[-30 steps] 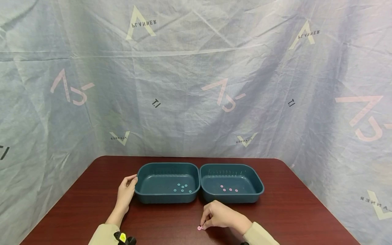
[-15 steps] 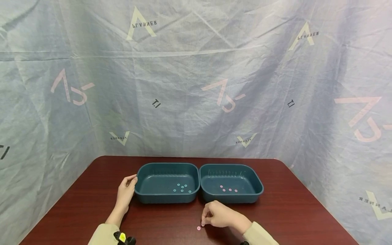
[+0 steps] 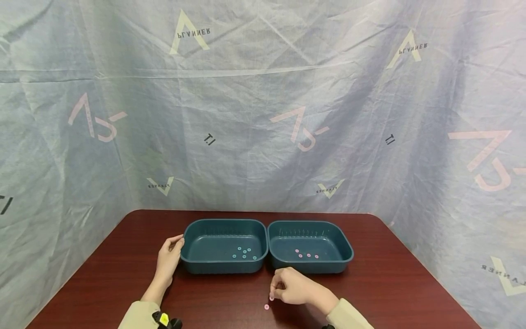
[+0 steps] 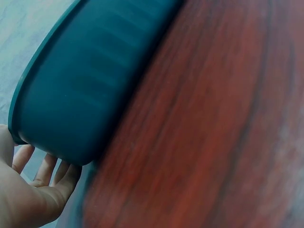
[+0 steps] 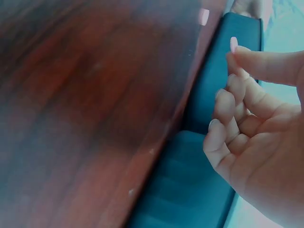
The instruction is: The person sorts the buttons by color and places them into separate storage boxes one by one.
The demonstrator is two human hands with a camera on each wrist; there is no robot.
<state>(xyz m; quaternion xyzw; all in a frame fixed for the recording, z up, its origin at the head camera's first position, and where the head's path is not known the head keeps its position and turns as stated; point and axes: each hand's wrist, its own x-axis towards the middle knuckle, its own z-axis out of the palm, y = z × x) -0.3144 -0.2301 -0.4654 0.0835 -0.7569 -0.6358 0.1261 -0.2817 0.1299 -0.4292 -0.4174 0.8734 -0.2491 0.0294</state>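
Observation:
My left hand [image 3: 168,259] holds the left end of a teal plastic bin [image 3: 223,267], thumb at the rim and fingers against the outer end wall [image 4: 71,104]. Between thumb and index finger my right hand [image 3: 293,287] pinches a small pink button [image 5: 233,44], just above the table in front of the bins. The other fingers of that hand are curled in. Another pink button [image 3: 266,307] lies on the table just left of and nearer than the right fingertips. Several blue buttons [image 3: 244,252] lie in the left bin. A second teal bin [image 3: 310,266] holds several pink buttons [image 3: 308,255].
Both bins stand side by side, their ends close together, on a dark red wood-grain table [image 3: 222,301]. Behind and on both sides hangs a pale printed cloth [image 3: 246,91].
My right hand has lifted one pink button a little off the table, away from the one beside it. The left hand and the bins have stayed in place.

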